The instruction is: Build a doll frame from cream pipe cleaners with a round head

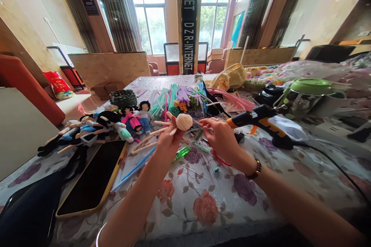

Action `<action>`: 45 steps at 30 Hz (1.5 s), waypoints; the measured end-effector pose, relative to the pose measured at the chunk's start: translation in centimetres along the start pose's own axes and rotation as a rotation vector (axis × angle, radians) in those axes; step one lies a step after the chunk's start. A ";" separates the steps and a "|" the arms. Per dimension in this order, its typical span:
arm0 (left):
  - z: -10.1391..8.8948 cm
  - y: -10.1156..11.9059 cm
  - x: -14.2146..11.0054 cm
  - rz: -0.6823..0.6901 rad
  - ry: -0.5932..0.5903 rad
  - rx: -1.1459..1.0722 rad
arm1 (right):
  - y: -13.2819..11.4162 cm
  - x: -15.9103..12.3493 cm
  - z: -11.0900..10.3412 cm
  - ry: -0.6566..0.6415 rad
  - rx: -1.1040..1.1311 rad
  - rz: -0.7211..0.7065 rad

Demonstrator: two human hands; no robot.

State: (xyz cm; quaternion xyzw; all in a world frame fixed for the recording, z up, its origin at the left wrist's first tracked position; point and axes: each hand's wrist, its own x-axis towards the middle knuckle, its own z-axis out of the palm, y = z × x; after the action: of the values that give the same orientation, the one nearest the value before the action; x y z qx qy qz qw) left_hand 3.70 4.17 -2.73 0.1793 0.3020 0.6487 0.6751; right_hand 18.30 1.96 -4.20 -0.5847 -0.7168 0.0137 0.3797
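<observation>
My left hand [169, 139] is closed round a cream pipe-cleaner doll [184, 122] with a ball-shaped head and thin limbs sticking out to the left. Just right of the head, my right hand [220, 136] pinches with thumb and forefinger. Whatever is between those fingertips is too small to make out. Under my hands lie a tool with a clear green handle [182, 153] and loose pipe cleaners, among them blue ones [135, 170]. A black and orange glue gun [262, 120] rests to the right of my right hand, its nozzle pointing towards it.
Several small dolls [144, 117] lie at the left, near a large phone [94, 181] and a dark flat object [29, 212]. Bundled coloured pipe cleaners [165, 102] and a dark green wire coil [123, 98] sit behind. A green-lidded container [310, 87] stands at right; the glue gun's cord [330, 158] trails rightward.
</observation>
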 end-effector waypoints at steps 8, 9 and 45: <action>0.2 -0.2 -0.2 0.008 -0.026 0.034 | -0.8 -0.1 0.1 0.036 0.209 -0.126; 0.1 -0.3 -0.2 0.002 -0.031 0.038 | -1.0 -0.2 0.1 0.010 0.225 -0.135; -0.2 0.2 -0.7 0.224 -0.321 0.190 | -0.9 0.0 -0.3 -0.094 0.345 -0.133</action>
State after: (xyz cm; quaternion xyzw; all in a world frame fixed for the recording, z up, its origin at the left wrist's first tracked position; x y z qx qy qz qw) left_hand 3.44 3.45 -2.61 0.3755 0.2286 0.6514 0.6184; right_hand 17.75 1.51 -3.59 -0.4611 -0.7578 0.1387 0.4404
